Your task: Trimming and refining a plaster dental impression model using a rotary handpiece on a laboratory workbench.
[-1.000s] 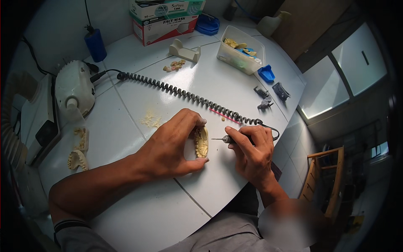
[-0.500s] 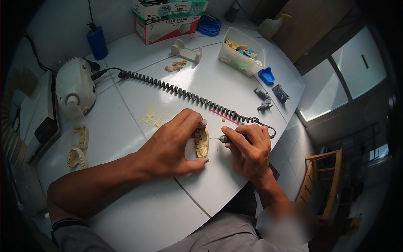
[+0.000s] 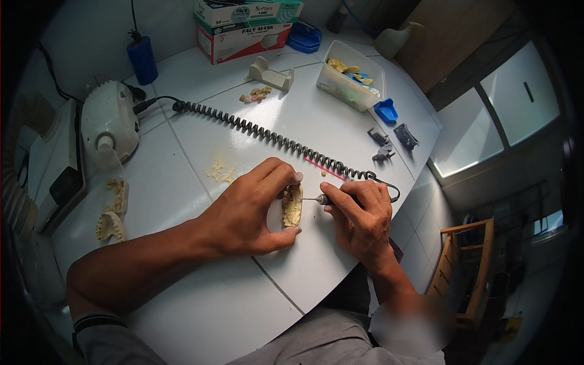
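Observation:
My left hand (image 3: 252, 204) grips a cream-coloured dental cast (image 3: 292, 210) by its two ends, thumb at the near end and fingers at the far end. In my right hand (image 3: 365, 219) is a rotary handpiece (image 3: 324, 199), held like a pen. Its thin bit points left and meets the right side of the cast, or comes very close to it. A black coiled cord (image 3: 267, 135) runs from the handpiece to a white control unit (image 3: 109, 125) at the left.
Two more dental casts (image 3: 111, 225) lie at the left. Yellowish shavings (image 3: 219, 170) are scattered beyond my left hand. Farther back stand a plastic tub (image 3: 350, 79), a white holder (image 3: 271, 74) and mask boxes (image 3: 243, 39). Grey articulator pieces (image 3: 383, 146) lie at the right, near the table edge.
Both hands keep their grips almost in place. The cast and the bit have shifted only very slightly; the whole view has moved a little.

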{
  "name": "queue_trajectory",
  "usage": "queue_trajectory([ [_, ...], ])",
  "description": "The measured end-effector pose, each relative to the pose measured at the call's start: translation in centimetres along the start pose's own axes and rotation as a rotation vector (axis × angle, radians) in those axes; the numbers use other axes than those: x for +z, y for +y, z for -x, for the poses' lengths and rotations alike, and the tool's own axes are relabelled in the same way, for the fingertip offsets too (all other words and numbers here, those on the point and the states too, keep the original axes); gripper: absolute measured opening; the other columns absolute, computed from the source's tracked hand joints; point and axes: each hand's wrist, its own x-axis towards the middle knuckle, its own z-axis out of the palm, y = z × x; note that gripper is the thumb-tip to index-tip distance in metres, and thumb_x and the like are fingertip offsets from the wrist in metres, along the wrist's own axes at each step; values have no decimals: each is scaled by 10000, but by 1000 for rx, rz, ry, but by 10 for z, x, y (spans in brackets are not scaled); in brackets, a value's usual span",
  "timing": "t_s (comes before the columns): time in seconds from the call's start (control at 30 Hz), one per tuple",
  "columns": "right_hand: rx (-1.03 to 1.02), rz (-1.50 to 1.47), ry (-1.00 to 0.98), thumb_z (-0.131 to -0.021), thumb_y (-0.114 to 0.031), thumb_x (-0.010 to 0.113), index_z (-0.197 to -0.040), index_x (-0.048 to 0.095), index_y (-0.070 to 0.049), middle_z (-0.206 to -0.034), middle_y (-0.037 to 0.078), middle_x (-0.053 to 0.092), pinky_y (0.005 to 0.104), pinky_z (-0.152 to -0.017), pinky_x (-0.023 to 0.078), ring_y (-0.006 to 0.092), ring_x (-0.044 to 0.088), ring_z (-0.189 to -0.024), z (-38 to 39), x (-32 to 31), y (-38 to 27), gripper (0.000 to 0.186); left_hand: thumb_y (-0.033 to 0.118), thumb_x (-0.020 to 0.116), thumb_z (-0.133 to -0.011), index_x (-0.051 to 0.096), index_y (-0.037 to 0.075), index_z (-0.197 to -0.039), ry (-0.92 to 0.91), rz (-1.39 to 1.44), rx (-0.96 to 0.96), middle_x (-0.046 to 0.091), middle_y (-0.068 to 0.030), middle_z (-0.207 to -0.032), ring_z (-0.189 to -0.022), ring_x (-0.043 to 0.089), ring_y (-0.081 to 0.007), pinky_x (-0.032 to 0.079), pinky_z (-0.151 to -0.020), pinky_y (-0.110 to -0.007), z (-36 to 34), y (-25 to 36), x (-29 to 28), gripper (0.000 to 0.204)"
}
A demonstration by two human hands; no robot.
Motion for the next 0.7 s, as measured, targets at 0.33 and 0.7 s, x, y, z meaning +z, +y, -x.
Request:
queue_trajectory([
  [0.33, -34, -19, -6, -903, -264, 908, -1304, 866, -176, -968, 23, 714, 387, -827, 441, 193, 665, -860, -1, -3, 0, 413, 188, 927, -788, 628, -66, -1356, -2, 1, -26, 659, -227, -1309, -1170, 756, -378, 655, -1074, -443, 0, 1, 1, 690],
  [0.7, -54, -7, 16, -898, -274, 916, -1313, 871, -178, -973, 12, 706, 381, -830, 441, 185, 658, -861, 1, -3, 0, 428, 173, 893, -814, 610, -104, -1375, 2, 23, 16, 622, -234, -1247, -1125, 750, -401, 649, -1033, -453, -1, -2, 1, 687],
])
